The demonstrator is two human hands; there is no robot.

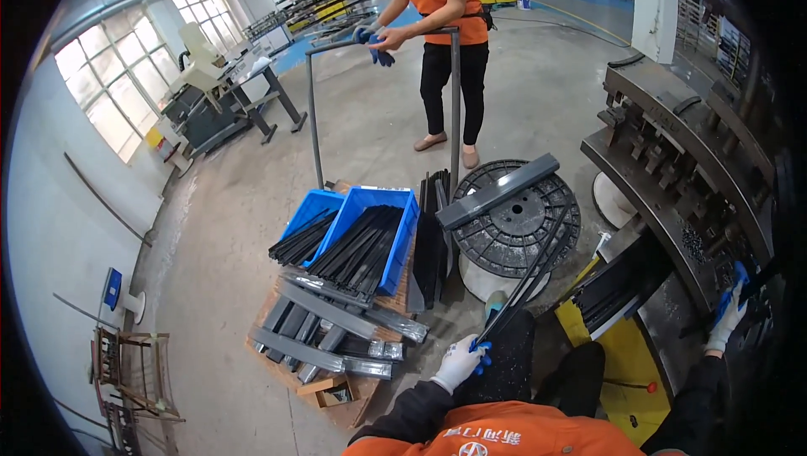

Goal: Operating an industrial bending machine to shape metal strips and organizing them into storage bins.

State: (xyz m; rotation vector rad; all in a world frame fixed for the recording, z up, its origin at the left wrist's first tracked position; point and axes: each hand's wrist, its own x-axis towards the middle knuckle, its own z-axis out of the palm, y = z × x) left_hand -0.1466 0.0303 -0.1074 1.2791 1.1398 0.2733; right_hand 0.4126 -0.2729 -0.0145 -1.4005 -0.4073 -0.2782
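My left hand (458, 363), in a white glove with blue fingers, is closed around a few long thin black strips (528, 275). They slant up and right from the hand, across the edge of a black spool-like disc (487, 252). At the far right, my right hand (728, 317), gloved the same way, reaches to the bed of a dark metal press (685, 212). Its fingers look curled beside dark parts there, and what they grip is hard to make out. Left of the press, a bundle of black strips (622, 284) lies in a yellow-sided holder.
Blue bins (408, 242) of black strips stand on a wooden pallet (366, 405), with grey wrapped bundles (328, 309) before them. A grey wrapped bar (498, 191) rests on the disc. Beyond, a person (445, 2) in orange stands at a metal cart handle (455, 103), holding blue gloves.
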